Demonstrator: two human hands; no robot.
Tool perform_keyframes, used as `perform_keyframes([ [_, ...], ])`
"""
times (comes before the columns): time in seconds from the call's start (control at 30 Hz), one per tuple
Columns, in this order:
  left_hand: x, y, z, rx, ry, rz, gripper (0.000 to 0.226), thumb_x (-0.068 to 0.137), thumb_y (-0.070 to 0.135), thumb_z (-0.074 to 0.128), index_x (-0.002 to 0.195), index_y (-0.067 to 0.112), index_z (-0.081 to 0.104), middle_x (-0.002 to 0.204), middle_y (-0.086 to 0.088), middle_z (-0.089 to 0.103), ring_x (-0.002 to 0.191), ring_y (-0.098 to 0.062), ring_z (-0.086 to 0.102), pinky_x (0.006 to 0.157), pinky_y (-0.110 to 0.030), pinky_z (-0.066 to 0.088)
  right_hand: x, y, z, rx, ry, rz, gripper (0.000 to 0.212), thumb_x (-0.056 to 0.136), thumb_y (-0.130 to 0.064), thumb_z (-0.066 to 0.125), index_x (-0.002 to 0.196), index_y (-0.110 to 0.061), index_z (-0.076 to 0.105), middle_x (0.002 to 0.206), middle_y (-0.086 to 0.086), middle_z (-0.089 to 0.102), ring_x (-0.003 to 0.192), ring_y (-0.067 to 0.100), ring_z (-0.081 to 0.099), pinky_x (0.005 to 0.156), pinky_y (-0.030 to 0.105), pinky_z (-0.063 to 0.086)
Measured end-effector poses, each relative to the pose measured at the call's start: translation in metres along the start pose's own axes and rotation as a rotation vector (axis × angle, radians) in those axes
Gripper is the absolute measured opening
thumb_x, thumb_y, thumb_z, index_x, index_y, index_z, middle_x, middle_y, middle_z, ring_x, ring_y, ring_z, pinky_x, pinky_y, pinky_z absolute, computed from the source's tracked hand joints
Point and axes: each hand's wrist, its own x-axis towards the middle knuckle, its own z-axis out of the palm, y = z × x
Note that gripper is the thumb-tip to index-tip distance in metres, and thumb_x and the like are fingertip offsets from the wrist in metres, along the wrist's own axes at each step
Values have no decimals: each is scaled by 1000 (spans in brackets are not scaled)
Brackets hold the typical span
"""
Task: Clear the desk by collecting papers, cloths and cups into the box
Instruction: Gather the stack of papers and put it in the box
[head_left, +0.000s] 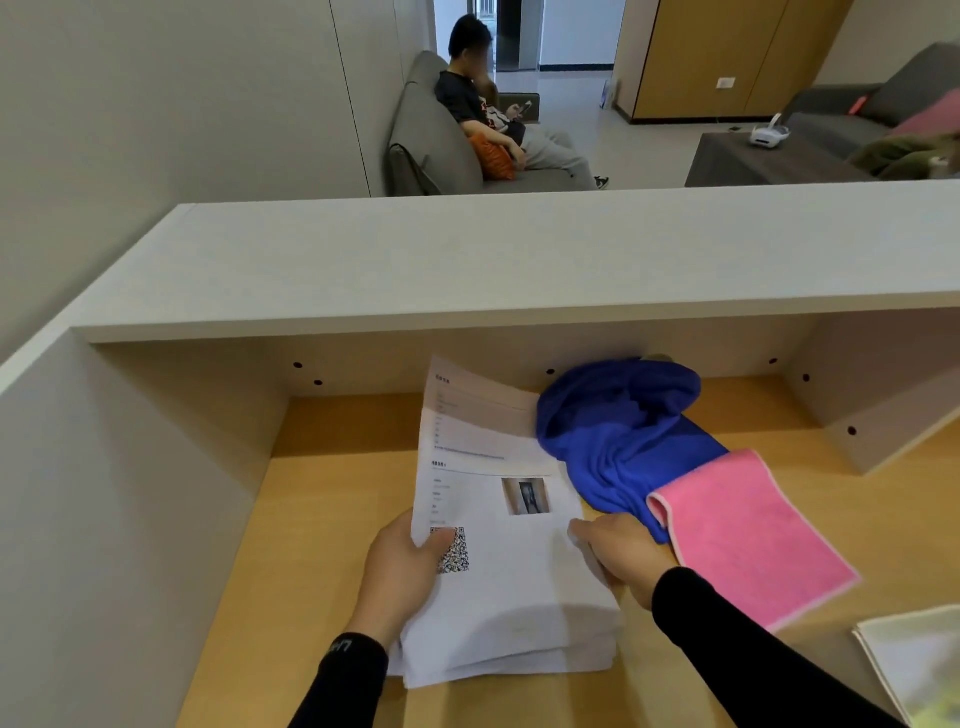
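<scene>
A stack of white printed papers (511, 582) lies on the wooden desk (322, 545), its far end lifted. My left hand (402, 571) grips the stack's left edge with the thumb on top near a QR code. My right hand (621, 556) holds the stack's right edge, fingers curled around it. A crumpled blue cloth (618, 436) lies just right of the papers. A flat pink cloth (748, 535) overlaps the blue one's near end. No cups or box are in view.
A grey shelf (467, 270) overhangs the back of the desk. A pale booklet (914, 665) sits at the desk's right front edge. Beyond the shelf, a person (498, 119) sits on a grey sofa, and a low table stands at the right.
</scene>
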Motion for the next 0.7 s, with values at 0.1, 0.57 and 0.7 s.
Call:
perform_keyframes([
  [0.1,-15,2,-23,-80,-35,34,18,88,8,61,99,20,69,94,8,76,88,-11,71,79,-28,53,-10,-2,-5,183,-52,-91,21,88,-32,60,79,-16,50,76,-1,52,65,8,47,55,16,39],
  [0.57,-52,16,-23,-187,-38,72,17,87,10,62,101,14,71,98,1,77,90,-18,72,74,-28,55,-74,-34,-62,589,-2,-606,15,87,-11,61,92,-23,54,100,2,68,86,14,68,71,27,57],
  [0.7,-60,23,-12,-221,-44,88,17,88,10,61,101,15,70,99,0,76,91,-19,72,77,-32,56,-92,-28,-78,647,-13,-647,17,85,-10,61,93,-24,56,102,4,68,96,23,67,84,42,55],
])
